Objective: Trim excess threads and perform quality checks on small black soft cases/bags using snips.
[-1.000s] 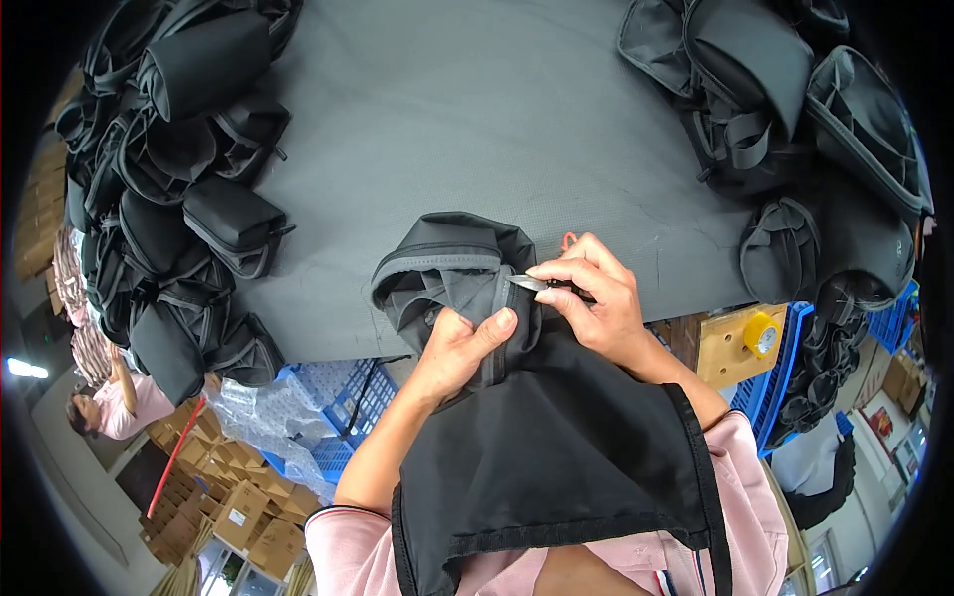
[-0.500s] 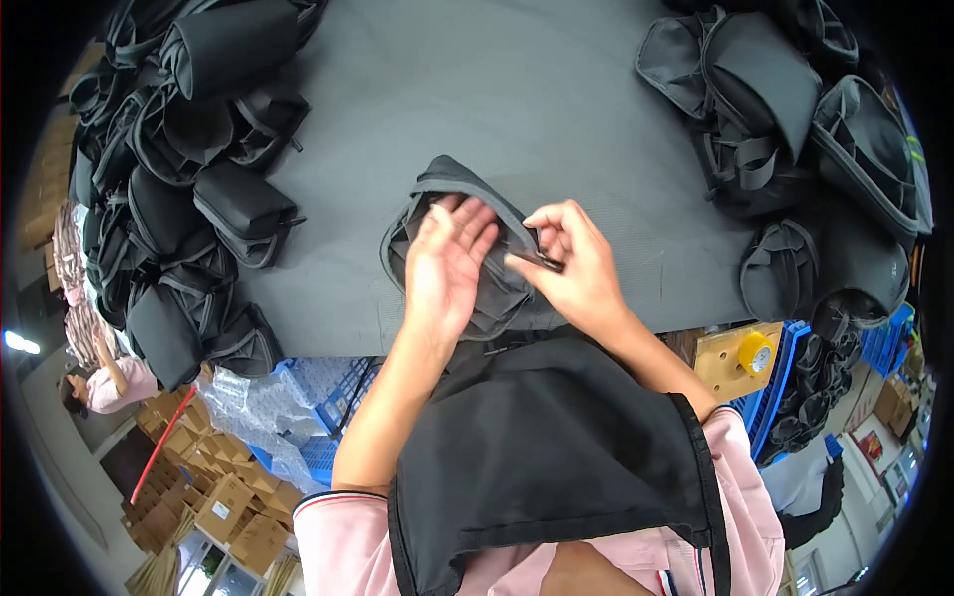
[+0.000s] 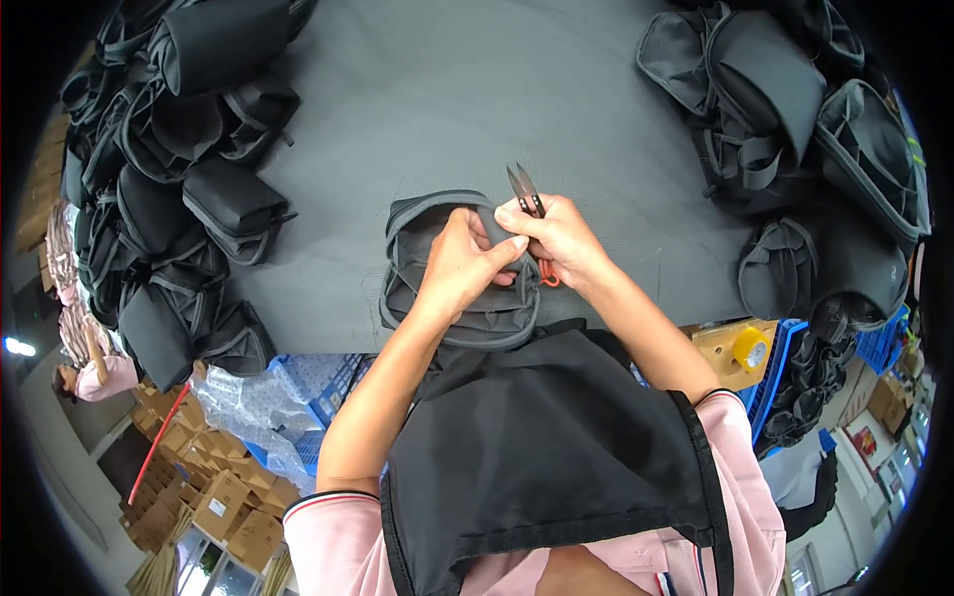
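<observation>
A black fabric pouch (image 3: 405,300) with grey-trimmed edges lies with its mouth spread wide on the dark table in front of me. My left hand (image 3: 459,266) reaches into the mouth, its thumb and fingers closed on the right-hand edge. Thread snips (image 3: 526,191) sit in my right hand (image 3: 564,240), blades pointing away from me and an orange-red loop showing below the palm. The right thumb and forefinger also pinch the pouch's edge beside the left thumb. Some left fingertips are hidden inside the pouch.
Similar black pouches are heaped at the left (image 3: 164,209) and right (image 3: 765,79) of the dark table (image 3: 477,89). Near its front edge are a blue crate (image 3: 323,392) with bubble wrap (image 3: 248,407) and a yellow tape roll (image 3: 751,350). A person (image 3: 104,377) stands far left.
The snips' blades now show upright in my right hand. My left hand has gone from spread fingers to gripping the pouch's edge, and the pouch's mouth has turned and widened.
</observation>
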Demonstrator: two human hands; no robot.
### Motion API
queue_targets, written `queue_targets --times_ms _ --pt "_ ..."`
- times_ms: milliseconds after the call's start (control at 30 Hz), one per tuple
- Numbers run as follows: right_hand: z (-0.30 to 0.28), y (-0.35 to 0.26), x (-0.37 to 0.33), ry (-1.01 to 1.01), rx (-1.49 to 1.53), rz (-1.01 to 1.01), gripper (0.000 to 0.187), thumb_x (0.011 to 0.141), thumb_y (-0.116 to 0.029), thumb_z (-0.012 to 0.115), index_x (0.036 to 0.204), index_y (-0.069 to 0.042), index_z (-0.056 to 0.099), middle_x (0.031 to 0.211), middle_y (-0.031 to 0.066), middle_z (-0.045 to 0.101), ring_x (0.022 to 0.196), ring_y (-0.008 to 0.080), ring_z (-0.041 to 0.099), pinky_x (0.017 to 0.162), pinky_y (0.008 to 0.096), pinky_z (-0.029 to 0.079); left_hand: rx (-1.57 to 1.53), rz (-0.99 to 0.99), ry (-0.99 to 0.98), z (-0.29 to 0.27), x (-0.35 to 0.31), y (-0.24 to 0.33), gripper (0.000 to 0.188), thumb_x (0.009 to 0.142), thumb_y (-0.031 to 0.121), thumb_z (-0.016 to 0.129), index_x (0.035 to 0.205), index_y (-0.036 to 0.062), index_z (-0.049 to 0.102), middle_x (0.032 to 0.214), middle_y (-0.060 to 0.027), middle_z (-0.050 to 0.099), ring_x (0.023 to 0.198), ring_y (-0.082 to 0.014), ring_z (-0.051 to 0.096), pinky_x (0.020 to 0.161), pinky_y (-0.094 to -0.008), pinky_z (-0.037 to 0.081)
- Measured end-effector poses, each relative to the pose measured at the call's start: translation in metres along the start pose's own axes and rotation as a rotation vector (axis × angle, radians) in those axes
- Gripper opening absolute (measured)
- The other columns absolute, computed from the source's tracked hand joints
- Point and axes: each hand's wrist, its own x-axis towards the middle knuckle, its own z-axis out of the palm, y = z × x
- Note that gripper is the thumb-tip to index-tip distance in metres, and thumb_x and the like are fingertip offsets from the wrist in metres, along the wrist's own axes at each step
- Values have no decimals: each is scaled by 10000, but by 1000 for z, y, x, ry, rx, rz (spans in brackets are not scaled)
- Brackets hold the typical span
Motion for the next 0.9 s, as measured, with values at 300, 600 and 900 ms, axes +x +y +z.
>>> queue_targets --times_ms 300,600,900 --pt "-12 13 -71 367 -1030 -688 292 780 -137 670 1042 -60 565 821 55 580 623 158 575 548 271 460 -128 7 102 -1 3 -9 290 781 76 674 904 -18 428 779 -75 565 662 -115 590 514 -237 529" --pt "-15 29 -70 318 -1127 -811 266 739 -95 674 995 -70 606 815 46 581 628 203 591 549 297 461 -260 7 115 6 -2 -11 412 795 63 657 1063 -110 395 864 -114 538 724 -142 590 541 -242 542" --pt "-15 31 -71 259 -870 -676 281 733 -70 690 1002 -55 608 818 52 588 621 158 591 544 274 462 -284 18 116 6 -2 -13 397 800 50 650 1059 -102 390 875 -111 543 723 -139 594 548 -248 548"
